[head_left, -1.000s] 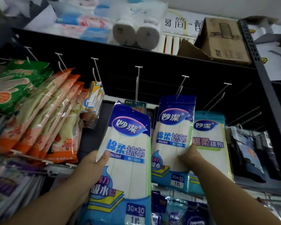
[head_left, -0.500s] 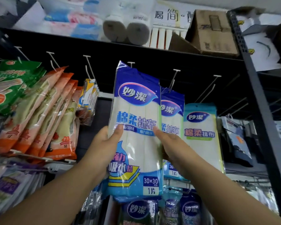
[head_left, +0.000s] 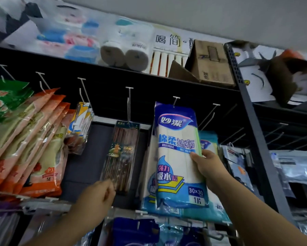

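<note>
1. The right hand (head_left: 209,167) is gripping the blue-and-white cleaning-cloth packet (head_left: 177,157) by its right edge, with the thumb lying across the front and the fingers wrapping behind.
2. The packet is standing upright, and its top edge is sitting right at the tip of a white peg hook (head_left: 175,100) near the middle of the black rack (head_left: 252,139). Whether the hook is passing through the hanging hole, I cannot tell.
3. More cloth packets are hanging just behind it, and a teal one (head_left: 209,141) is peeking out at its right edge.
4. The left hand (head_left: 95,196) is hovering lower, well apart from the right. Its fingers are curling loosely on nothing. It is blurred and sitting by the bottom left corner of a dark chopsticks pack (head_left: 122,153); contact is unclear.
5. Orange glove packs (head_left: 33,148) are fanning out at the rack's left edge. Paper rolls (head_left: 126,57) and a cardboard box (head_left: 211,63) are sitting on the top shelf.
</note>
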Demonstrator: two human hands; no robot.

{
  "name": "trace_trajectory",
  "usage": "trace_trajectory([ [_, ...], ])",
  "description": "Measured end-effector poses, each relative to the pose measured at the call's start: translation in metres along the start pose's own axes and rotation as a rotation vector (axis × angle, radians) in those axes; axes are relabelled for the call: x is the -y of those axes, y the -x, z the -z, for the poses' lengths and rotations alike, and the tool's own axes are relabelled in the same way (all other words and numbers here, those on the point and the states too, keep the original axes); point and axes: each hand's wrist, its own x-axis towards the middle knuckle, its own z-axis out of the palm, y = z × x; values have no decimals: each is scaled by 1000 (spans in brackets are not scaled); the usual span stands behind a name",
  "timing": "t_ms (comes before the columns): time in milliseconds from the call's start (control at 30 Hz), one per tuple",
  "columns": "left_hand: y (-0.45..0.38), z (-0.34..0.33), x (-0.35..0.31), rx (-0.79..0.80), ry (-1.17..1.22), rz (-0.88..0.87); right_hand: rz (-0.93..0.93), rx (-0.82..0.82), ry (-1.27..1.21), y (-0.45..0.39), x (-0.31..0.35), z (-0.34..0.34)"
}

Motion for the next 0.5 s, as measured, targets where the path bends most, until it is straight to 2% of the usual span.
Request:
trace_trajectory([
  [100,3,-7,4,36,-147,-59,9,-20,26,-9,-1,-6],
  [500,6,-9,10,13,-159,-78,-56,-16,90,-4,-17,-13],
])
